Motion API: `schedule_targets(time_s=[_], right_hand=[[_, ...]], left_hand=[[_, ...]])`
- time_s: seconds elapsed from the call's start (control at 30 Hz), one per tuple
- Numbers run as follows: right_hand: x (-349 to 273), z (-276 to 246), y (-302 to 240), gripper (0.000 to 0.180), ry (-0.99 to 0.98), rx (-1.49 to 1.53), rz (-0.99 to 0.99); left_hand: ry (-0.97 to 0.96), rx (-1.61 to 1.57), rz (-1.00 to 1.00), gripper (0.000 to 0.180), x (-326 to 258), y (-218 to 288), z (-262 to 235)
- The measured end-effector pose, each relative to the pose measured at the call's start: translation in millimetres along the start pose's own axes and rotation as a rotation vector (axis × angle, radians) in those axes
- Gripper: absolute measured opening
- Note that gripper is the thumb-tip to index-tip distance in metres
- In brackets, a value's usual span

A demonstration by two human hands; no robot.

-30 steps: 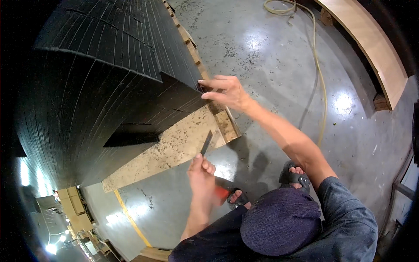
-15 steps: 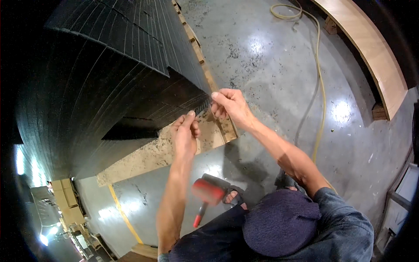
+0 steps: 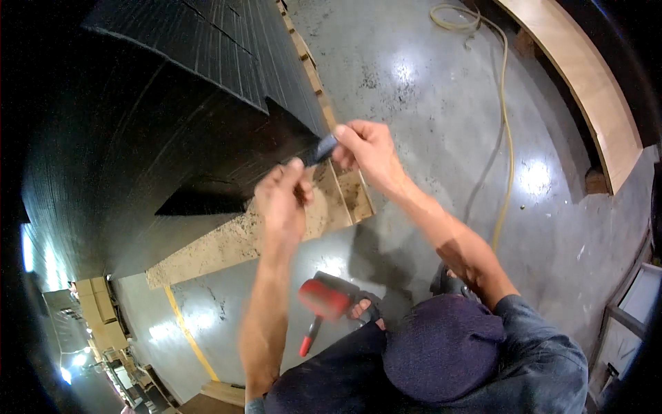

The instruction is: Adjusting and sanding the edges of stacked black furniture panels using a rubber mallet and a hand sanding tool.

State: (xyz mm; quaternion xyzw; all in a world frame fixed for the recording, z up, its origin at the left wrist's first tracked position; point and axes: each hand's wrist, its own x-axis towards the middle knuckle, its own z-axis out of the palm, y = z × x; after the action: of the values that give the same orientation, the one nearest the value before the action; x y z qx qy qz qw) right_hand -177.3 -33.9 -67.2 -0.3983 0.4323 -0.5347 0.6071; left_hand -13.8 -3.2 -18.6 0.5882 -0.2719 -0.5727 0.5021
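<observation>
A short, dark, bendy strip (image 3: pixel 321 150) spans the gap between my two hands, beside the corner of a large black curved form (image 3: pixel 200 131). My left hand (image 3: pixel 281 203) pinches its near end between thumb and fingers. The other end is pinched by my right hand (image 3: pixel 371 153), a little higher and to the right. The strip is slightly blurred, and its exact kind cannot be made out. The form's black surface carries fine lines, a stepped edge and a dark recess (image 3: pixel 200 201) left of my left hand.
Under the form lies a stained wooden board (image 3: pixel 200 254). A mallet-like tool with a red head (image 3: pixel 323 300) is near my foot. A yellowish hose (image 3: pixel 509 138) runs along the grey floor at right. Beyond it stands a curved wooden panel (image 3: pixel 586 76) on blocks.
My left hand has moved slightly left and up, my right hand slightly up. The strip between them has turned, now showing a broader, bluish-dark face.
</observation>
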Motion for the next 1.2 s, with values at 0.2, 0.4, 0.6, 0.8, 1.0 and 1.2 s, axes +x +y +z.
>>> schedule_targets(time_s=[0.2,0.4,0.6,0.8,1.0,1.2], right_hand=[[9.2,-2.1,2.4,0.034,-0.055,-0.001,-0.036],[11.7,-5.6,39.5,0.034,-0.053,-0.108,-0.030],[9.6,-5.9,35.4,0.037,-0.032,-0.179,-0.013],[0.3,-0.5,34.5,0.039,0.025,-0.160,-0.054],[-2.7,0.7,43.6,0.037,0.044,-0.194,-0.049],[6.8,4.0,35.9,0.036,0.033,-0.106,-0.155]], left_hand=[[-0.153,0.115,0.173,0.020,-16.6,-43.8,-4.9],[-0.071,0.101,0.010,0.022,3.7,-64.7,-17.4],[-0.098,0.149,-0.051,0.023,10.2,-58.7,-30.9],[-0.148,0.243,0.058,0.025,31.5,-34.7,-40.4],[-0.166,0.254,0.038,0.029,41.3,-42.1,-50.7],[-0.151,0.303,0.077,0.030,33.7,-22.3,-34.2]])
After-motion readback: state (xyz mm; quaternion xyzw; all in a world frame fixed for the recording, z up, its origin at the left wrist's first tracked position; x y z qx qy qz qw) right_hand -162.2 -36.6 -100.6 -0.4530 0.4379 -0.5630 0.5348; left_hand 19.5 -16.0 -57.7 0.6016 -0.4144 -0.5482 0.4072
